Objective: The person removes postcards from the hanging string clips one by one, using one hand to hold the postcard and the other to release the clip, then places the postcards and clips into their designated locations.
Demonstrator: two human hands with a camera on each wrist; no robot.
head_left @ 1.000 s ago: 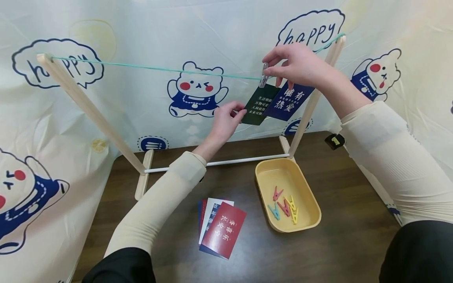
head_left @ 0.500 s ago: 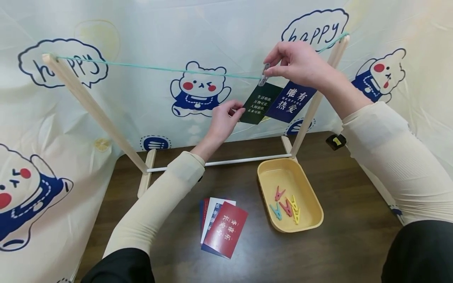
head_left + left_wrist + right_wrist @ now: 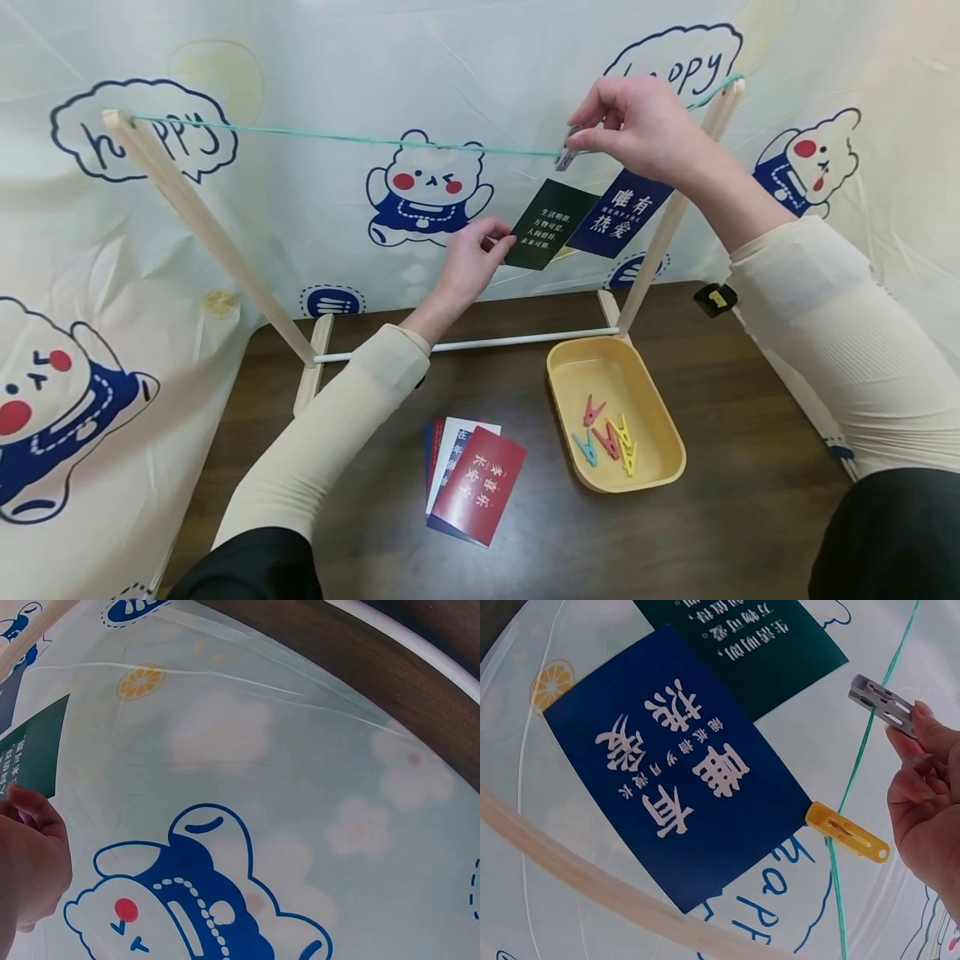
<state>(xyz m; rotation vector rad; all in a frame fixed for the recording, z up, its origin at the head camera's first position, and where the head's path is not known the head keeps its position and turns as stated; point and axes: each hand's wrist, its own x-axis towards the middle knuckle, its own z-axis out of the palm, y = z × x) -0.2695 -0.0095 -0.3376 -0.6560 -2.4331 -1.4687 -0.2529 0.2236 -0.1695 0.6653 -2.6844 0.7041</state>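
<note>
My left hand (image 3: 474, 257) pinches the lower left corner of a dark green card (image 3: 553, 223) with white writing. A grey clothespin (image 3: 885, 705) is between the thumb and fingers of my right hand (image 3: 651, 125), its nose across the green string (image 3: 322, 137). In the right wrist view the clothespin is apart from the green card's upper edge. Beside that card hangs a blue card (image 3: 679, 772), its corner clipped by a yellow clothespin (image 3: 847, 832) at the string. The blue card overlaps the green one in that view.
The string runs between a left wooden post (image 3: 210, 233) and a right post (image 3: 663, 237), joined low by a white rod (image 3: 517, 341). On the dark table sit a stack of cards (image 3: 480, 487) and a yellow tray (image 3: 663, 442) with several colored clothespins (image 3: 606, 437).
My right hand and the grey clothespin have moved slightly up and right, and the clothespin has come away from the green card's top edge. My left hand keeps its pinch on the card.
</note>
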